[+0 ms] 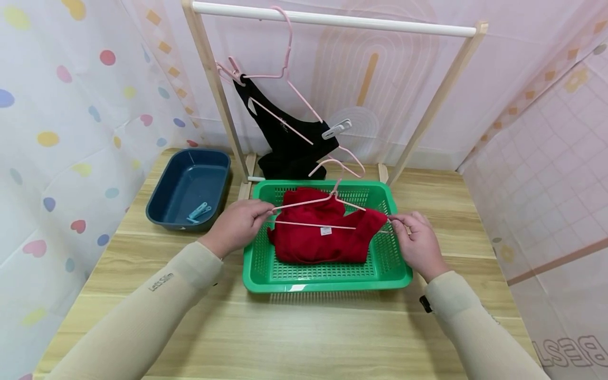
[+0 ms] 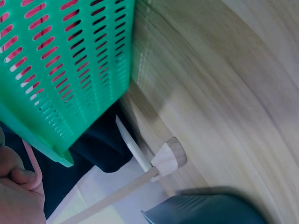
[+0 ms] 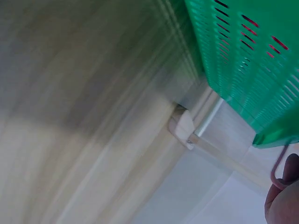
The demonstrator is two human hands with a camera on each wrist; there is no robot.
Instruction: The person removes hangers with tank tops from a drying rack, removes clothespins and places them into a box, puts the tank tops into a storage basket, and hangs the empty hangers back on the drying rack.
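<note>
While a red garment (image 1: 304,245) lies in a green basket (image 1: 356,286), two hands hold a pink hanger (image 1: 304,203) over it.
The hanger's end at three o'clock runs into a shoulder of the garment, its hook pointing to twelve; at nine o'clock the left hand (image 1: 237,224) pinches the other end between thumb and fingers, while at three the right hand (image 1: 418,243) pinches the hanger's tip beside that shoulder. The basket stands on a wooden desk (image 1: 332,338); toward ten o'clock sits a dark blue basin (image 1: 199,179) with light-blue clips (image 1: 198,210), and between eleven and twelve a black garment (image 1: 294,137) hangs, a grey clip (image 1: 336,129) on it.
</note>
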